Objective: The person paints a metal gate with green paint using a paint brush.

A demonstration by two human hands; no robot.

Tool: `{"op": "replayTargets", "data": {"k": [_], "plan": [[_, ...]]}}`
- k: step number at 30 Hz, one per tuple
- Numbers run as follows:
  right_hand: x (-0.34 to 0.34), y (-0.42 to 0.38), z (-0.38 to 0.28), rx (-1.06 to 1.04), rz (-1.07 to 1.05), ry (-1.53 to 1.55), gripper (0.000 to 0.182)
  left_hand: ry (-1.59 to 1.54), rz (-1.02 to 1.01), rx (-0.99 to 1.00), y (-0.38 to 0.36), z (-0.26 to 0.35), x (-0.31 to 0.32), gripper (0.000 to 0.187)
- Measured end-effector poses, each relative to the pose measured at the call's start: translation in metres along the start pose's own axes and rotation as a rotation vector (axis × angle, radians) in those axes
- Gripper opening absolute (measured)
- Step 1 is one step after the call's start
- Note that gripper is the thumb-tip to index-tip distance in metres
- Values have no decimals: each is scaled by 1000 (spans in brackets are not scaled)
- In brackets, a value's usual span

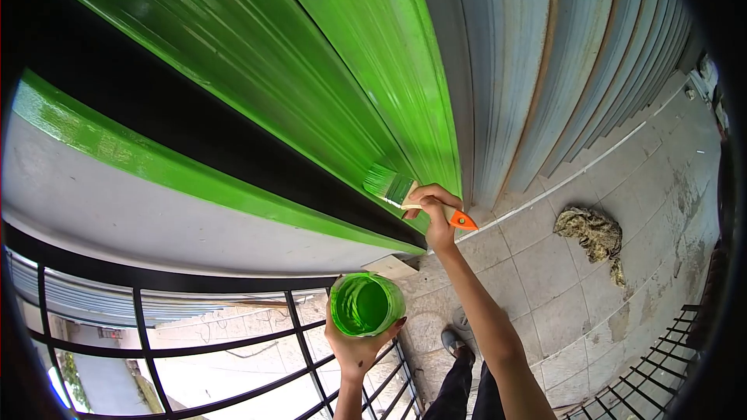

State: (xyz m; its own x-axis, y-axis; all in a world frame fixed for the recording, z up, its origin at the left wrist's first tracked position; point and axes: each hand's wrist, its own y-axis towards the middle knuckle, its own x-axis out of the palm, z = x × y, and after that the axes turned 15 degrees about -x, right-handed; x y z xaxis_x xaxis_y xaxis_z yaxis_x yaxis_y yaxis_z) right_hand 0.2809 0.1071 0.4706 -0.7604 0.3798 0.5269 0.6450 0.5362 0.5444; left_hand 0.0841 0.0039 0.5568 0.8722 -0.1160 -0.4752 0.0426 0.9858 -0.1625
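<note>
My right hand (437, 210) is closed round the handle of a wide paintbrush (400, 188) with an orange tip. Its green-coated bristles touch the lower part of a green-painted metal panel (327, 54). Below and to the left, my left hand (359, 348) holds a paint tub (364, 305) from underneath and around its side. Green paint lies inside the open tub and coats its inner wall. Dark spots mark my left wrist and a fingertip.
Unpainted grey corrugated metal (513, 54) stands to the right. A crumpled, stained cloth (593, 235) lies on the tiled floor (537, 272). A black metal grille (148, 352) is at the lower left, another (661, 358) at the lower right. My shoe (451, 341) shows below.
</note>
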Motion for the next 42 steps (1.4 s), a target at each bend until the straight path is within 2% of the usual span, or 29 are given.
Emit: {"op": "replayTargets", "data": {"k": [4,8,11,14,17,19,23,25,28,30,33,37,39,42], "plan": [[-6,-9,8,40,27,-46,19,-29,-12,0,-1,-4,-1,80],[51,49,-43,-32,-67,-23,19,18,-9,-19,-5,1,-6,81],[74,81,-70,-205,-44,139,15,6,27,0,-5,6,-9,78],[68,68,-71,-168,48,277,17,-21,79,19,-5,8,-7,72],[33,20,-13,-134,66,146,18,-2,68,17,-5,1,-8,73],[0,-17,22,-8,153,73,19,11,60,8,-4,-7,-8,73],[-24,-47,42,164,175,-54,18,21,38,7,-4,-14,-7,72],[-6,-27,30,97,158,-14,18,31,41,5,-6,-10,-7,72],[46,39,-19,-53,93,102,16,32,30,30,-4,-6,-13,82],[76,83,-61,-163,27,163,16,30,31,25,-5,3,-17,81],[102,117,-90,-270,83,308,18,55,51,43,-2,13,-22,80],[81,83,-49,-202,167,299,18,41,54,45,-3,13,-22,73],[47,42,-22,-51,166,120,22,27,50,40,-2,9,-20,71],[2,-13,23,48,204,-7,21,15,39,27,-4,1,-18,73]]}}
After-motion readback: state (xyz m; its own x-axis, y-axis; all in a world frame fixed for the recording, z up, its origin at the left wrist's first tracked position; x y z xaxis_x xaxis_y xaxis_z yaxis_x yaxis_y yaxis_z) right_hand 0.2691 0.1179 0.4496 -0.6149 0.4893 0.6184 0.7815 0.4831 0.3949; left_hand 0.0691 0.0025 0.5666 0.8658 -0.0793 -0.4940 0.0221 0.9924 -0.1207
